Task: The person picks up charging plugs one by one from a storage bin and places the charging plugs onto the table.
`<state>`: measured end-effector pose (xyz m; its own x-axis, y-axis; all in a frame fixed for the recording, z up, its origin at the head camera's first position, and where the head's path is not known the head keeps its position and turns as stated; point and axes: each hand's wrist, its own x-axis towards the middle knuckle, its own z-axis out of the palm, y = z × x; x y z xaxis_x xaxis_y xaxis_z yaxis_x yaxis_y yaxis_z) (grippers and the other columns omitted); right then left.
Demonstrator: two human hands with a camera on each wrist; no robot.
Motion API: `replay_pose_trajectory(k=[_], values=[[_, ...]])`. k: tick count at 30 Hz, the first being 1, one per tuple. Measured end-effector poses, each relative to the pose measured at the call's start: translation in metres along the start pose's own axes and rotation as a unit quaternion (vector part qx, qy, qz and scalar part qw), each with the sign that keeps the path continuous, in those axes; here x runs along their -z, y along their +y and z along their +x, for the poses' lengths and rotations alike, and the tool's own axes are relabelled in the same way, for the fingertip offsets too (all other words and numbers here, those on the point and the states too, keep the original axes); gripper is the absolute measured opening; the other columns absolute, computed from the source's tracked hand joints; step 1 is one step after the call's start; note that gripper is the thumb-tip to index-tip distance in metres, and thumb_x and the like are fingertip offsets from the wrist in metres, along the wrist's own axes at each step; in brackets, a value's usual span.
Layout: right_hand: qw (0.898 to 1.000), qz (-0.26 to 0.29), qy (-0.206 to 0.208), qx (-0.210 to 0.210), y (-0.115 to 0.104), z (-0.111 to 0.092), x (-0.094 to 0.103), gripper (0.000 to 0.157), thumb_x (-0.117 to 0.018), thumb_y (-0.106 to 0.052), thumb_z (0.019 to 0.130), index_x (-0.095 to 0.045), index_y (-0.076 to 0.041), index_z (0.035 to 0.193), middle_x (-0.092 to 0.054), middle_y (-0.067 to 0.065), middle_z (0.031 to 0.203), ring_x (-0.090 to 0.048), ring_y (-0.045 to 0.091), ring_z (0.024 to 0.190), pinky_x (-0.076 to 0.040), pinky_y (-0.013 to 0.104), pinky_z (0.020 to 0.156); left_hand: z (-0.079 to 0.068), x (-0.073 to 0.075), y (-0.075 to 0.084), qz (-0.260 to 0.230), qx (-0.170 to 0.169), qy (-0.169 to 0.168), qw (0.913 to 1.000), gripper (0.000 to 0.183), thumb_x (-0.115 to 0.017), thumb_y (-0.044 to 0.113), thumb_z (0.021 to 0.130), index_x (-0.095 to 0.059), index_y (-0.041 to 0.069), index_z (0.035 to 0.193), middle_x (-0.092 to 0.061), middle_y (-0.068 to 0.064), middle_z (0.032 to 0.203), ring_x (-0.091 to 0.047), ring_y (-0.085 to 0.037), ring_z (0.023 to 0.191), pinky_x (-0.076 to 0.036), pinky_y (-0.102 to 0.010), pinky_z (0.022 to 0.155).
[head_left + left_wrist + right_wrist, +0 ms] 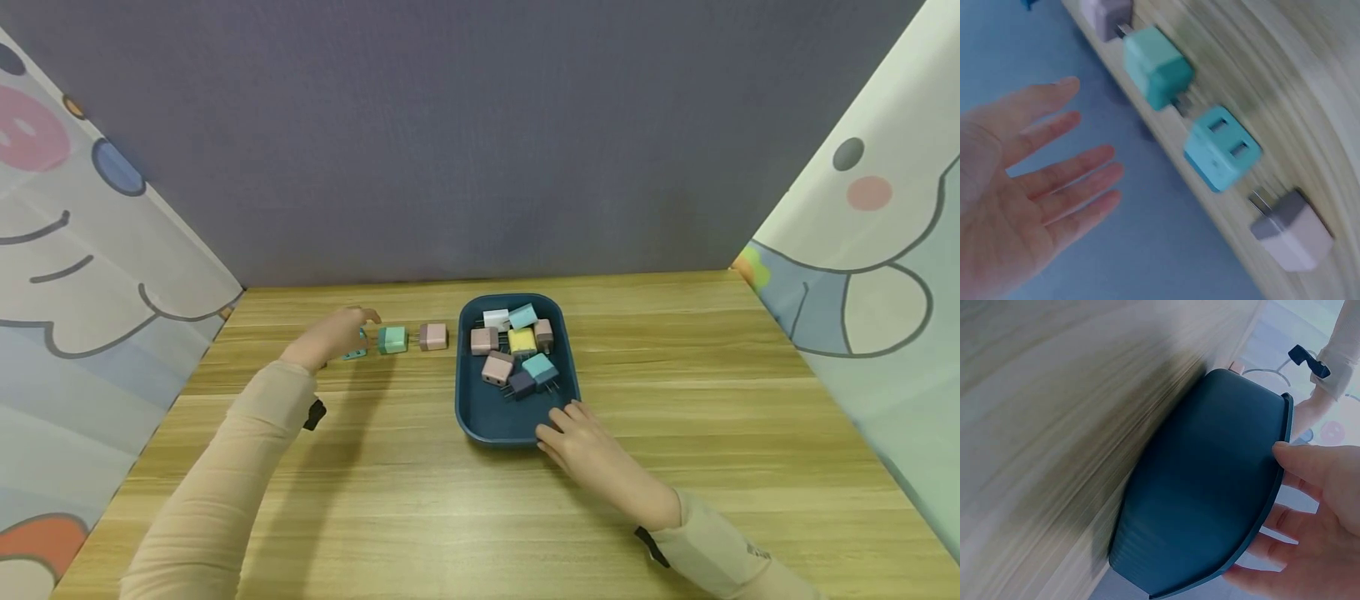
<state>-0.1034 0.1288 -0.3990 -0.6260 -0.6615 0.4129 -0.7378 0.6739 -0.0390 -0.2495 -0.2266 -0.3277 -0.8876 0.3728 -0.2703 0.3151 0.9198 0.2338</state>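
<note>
My left hand (337,335) hovers over the left end of a row of plug chargers with its fingers spread and nothing in it. Below it lies a turquoise charger (1222,149) with its two USB ports facing up, partly covered by the hand in the head view. A pinkish charger (1294,231) lies at one end of the row. On the turquoise one's other side are a green charger (392,339) and a pink charger (432,337). My right hand (581,442) holds the dark blue tray (1210,469) at its near right corner, thumb on the outer side, fingers over the rim.
Inside the tray are several more chargers, among them a yellow one (522,342), a white one (496,320) and a dark navy one (519,384). The wooden table (712,392) meets a grey panel (480,142) at the back, with printed cloths at both sides.
</note>
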Motion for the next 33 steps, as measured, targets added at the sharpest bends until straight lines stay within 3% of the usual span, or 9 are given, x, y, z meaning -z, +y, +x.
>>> replay_pose_trajectory(k=[12,23,33], values=[[1.0,-0.005,0.002,0.004,0.0,0.0,-0.001,0.009,-0.067,-0.016,0.077,-0.06,-0.011,0.082,-0.051,0.003,0.075,-0.053,0.02,0.073,-0.045,0.045,0.082,0.009,0.001,0.036,0.007,-0.057,0.023,0.9981,0.041,-0.06,0.014,0.084,-0.05,-0.001,0.121,-0.05,-0.021,0.12,-0.048,-0.036,0.108,-0.04,-0.046,0.089],[1.0,-0.004,0.002,0.001,-0.001,0.0,0.0,0.009,-0.067,-0.016,0.077,-0.062,-0.011,0.082,-0.052,0.003,0.076,-0.053,0.02,0.074,-0.045,0.045,0.082,0.013,0.002,0.065,0.023,-0.083,0.026,0.9959,0.037,-0.06,0.014,0.084,-0.053,0.001,0.118,-0.052,-0.018,0.118,-0.052,-0.031,0.102,-0.042,-0.042,0.087],[1.0,0.0,0.006,0.001,-0.001,-0.001,0.0,0.01,-0.069,-0.015,0.075,-0.062,-0.011,0.081,-0.051,0.002,0.075,-0.052,0.019,0.072,-0.045,0.046,0.081,0.02,0.003,0.087,0.013,-0.088,0.004,0.9961,0.039,-0.06,0.015,0.084,-0.052,0.003,0.12,-0.049,-0.017,0.121,-0.055,-0.027,0.097,-0.042,-0.039,0.087]])
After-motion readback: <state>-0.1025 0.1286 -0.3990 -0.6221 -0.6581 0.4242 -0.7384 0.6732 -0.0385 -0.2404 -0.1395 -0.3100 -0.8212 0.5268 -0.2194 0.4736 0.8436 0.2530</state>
